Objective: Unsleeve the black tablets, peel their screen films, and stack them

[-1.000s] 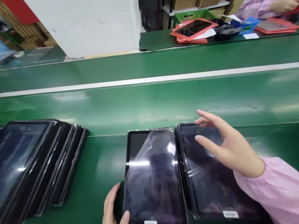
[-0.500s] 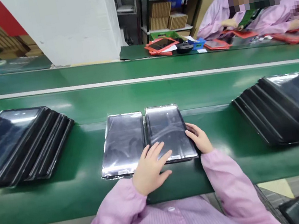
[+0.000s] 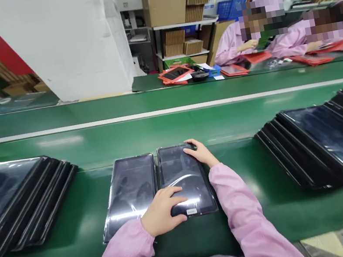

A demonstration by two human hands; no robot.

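Two dark tablets in glossy clear film lie side by side on the green work surface before me. Over the lower left part of the right tablet [image 3: 182, 173] is my left hand [image 3: 164, 209], open, fingers stretched out; I cannot tell whether it presses on the screen. My right hand [image 3: 200, 152] is closed on that tablet's upper right corner, thumb side on the screen and fingers curled at the far edge. A small white label shows near its lower edge. The left tablet [image 3: 133, 186] lies flat, its lower right corner hidden behind my left hand and sleeve.
Overlapping rows of dark tablets lean at the left [image 3: 35, 201] and right [image 3: 311, 148]. A white strip [image 3: 91, 124] crosses the green surface. Beyond it lie red-framed pieces [image 3: 177, 73] and a blue box [image 3: 214, 70]. Co-workers in pink [image 3: 229, 40] sit at the far right.
My right hand has moved from the right tablet's side edge up to its top right corner. My left hand stays over the lower part. The camera view has tilted upward.
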